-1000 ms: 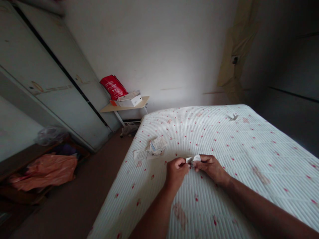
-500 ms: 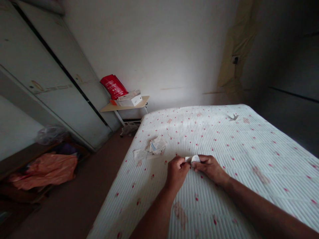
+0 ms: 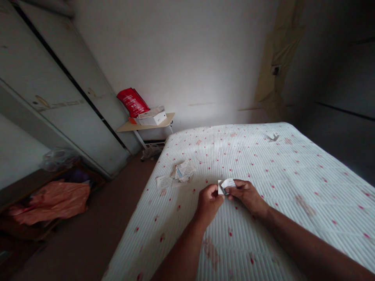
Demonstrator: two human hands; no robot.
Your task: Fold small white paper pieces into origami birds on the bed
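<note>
A small piece of printed paper (image 3: 227, 183) is pinched between my two hands, above the striped, dotted bedspread (image 3: 228, 152). My left hand (image 3: 209, 199) is closed on the paper's left edge. My right hand (image 3: 246, 195) grips its right part, where the paper curls over. A darker patch shows between the fingertips, too small to make out. Several loose printed paper pieces (image 3: 185, 171) lie overlapping on the bed, ahead and to the left of my hands. A folded grey-white paper shape (image 3: 273, 137) rests near the bed's far right.
Beyond the bed's far left corner, a small table (image 3: 129, 127) bears a red bag (image 3: 133, 102) and a white box (image 3: 158, 118). Cabinets (image 3: 73, 86) stand at the left. Orange cloth (image 3: 55, 201) lies on a low shelf. A socket (image 3: 275, 70) is on the wall.
The paper has opened up a little between my fingers, with its curled part raised and a dark patch now showing. My right fingers have shifted slightly.
</note>
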